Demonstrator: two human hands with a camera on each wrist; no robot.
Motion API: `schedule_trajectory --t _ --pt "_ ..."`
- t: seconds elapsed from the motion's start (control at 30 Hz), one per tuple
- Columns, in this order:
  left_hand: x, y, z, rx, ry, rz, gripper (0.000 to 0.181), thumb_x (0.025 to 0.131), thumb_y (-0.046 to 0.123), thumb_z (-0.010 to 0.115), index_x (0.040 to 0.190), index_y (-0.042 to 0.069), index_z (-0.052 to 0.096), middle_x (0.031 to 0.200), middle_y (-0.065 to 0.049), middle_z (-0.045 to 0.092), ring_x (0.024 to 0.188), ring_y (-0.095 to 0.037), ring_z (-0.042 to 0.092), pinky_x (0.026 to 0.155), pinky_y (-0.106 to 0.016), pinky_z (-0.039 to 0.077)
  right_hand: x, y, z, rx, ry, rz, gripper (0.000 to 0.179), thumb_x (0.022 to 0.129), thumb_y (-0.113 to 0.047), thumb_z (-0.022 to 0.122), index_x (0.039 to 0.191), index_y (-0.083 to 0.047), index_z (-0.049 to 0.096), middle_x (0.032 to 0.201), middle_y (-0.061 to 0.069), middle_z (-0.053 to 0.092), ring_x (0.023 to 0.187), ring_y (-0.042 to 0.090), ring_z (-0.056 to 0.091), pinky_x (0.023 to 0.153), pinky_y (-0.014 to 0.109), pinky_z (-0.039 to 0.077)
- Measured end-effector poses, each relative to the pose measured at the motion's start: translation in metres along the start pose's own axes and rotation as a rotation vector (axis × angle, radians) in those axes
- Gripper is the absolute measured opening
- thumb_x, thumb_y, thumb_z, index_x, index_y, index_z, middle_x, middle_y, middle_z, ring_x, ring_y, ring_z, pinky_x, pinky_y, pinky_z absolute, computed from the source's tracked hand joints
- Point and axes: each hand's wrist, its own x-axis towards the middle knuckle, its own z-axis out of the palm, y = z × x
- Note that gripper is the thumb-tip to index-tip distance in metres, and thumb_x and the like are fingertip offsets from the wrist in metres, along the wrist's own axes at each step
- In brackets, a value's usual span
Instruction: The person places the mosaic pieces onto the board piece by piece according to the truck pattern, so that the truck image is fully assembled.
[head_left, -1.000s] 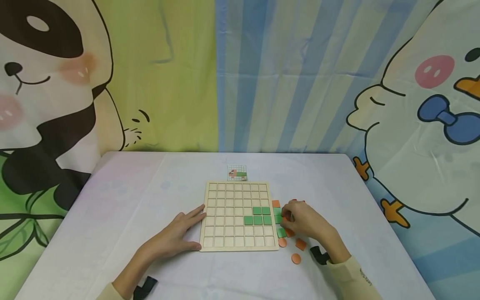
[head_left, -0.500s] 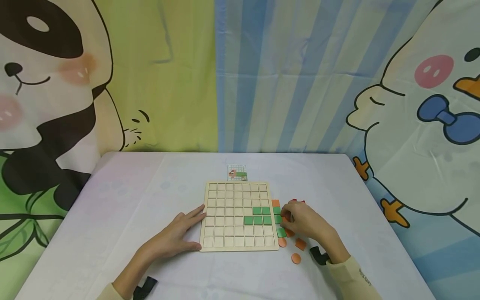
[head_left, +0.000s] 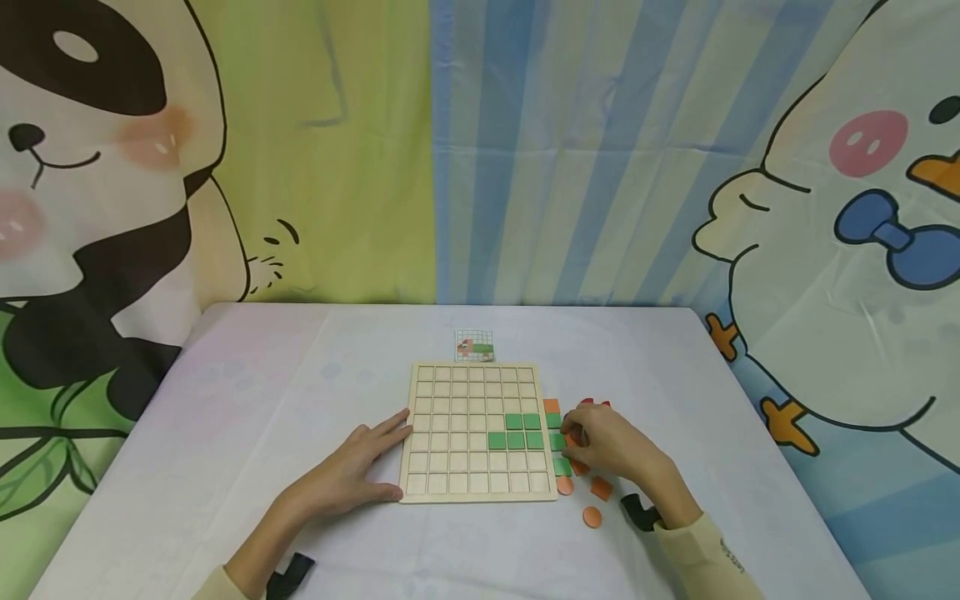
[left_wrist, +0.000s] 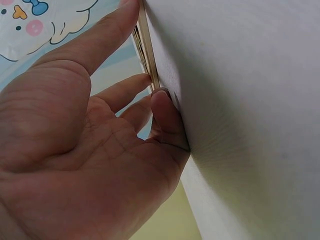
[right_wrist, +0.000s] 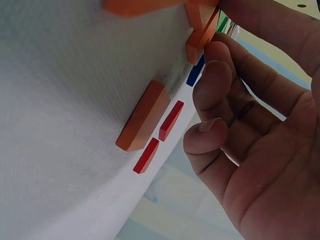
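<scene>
A wooden grid board lies on the white table, with several green square tiles in its right-hand cells. My left hand rests against the board's left edge with fingers and thumb spread; the left wrist view shows the fingertips at that edge. To the right of the board, my right hand is low over loose tiles. Its thumb and index finger are bent beside a loose green tile, near orange tiles. Whether they grip one is hidden.
A small pattern card sits behind the board. Orange discs and an orange square lie near the right wrist. Red tiles and a blue tile show beyond the right fingers.
The loose green tiles beside the board have shifted slightly near my right fingertips. The left hand and the board stay in place; my right hand has barely moved.
</scene>
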Motion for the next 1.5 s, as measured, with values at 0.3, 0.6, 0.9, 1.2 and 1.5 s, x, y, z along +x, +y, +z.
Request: schedule_trajectory --t 0.3,0.6,0.9,1.2,1.5 --pt "0.0003 -0.0003 0.0005 0.008 -0.002 -0.003 0.092 0.080 0.034 0.091 0.159 0.010 0.049 0.178 -0.003 0.027 0.106 -0.012 0.040 0.090 -0.024 0.041 0.0011 -0.0005 0.0007 -0.020 -0.001 -0.002 0.023 0.087 -0.016 0.086 0.106 -0.007 0.078 0.087 -0.006 0.069 0.074 0.005 0.054 0.070 0.023 0.049" --pt "-0.0002 -0.0002 0.0005 0.010 -0.005 -0.009 0.093 0.080 0.033 0.091 0.159 0.010 0.049 0.178 -0.003 0.027 0.106 -0.011 0.040 0.090 -0.024 0.041 0.0010 -0.0002 0.0011 -0.023 -0.003 -0.009 0.020 0.089 -0.013 0.083 0.107 -0.006 0.078 0.086 -0.007 0.067 0.073 0.006 0.053 0.068 0.022 0.047" --pt "-0.0002 0.0000 0.0003 0.005 -0.004 -0.016 0.093 0.080 0.032 0.091 0.159 0.010 0.049 0.178 -0.002 0.027 0.107 -0.012 0.040 0.090 -0.024 0.041 0.0021 -0.0004 -0.0005 -0.044 0.004 -0.041 0.020 0.088 -0.013 0.080 0.107 -0.005 0.078 0.089 -0.004 0.070 0.074 0.005 0.054 0.069 0.022 0.048" --pt "-0.0006 0.0022 -0.0017 0.008 -0.004 -0.020 0.093 0.080 0.033 0.091 0.159 0.011 0.049 0.178 -0.001 0.027 0.109 -0.012 0.040 0.094 -0.026 0.042 0.0006 0.0032 -0.0001 -0.031 0.020 -0.051 0.018 0.089 -0.008 0.075 0.107 -0.005 0.078 0.090 -0.003 0.071 0.075 0.008 0.057 0.069 0.023 0.049" --pt "-0.0011 0.0035 -0.0025 0.005 0.002 -0.009 0.092 0.080 0.034 0.091 0.159 0.009 0.049 0.177 -0.003 0.028 0.107 -0.012 0.040 0.093 -0.026 0.042 0.0042 -0.0004 -0.0019 -0.024 0.028 -0.060 0.017 0.087 -0.014 0.081 0.102 -0.007 0.077 0.086 -0.005 0.065 0.077 0.006 0.054 0.070 0.022 0.048"
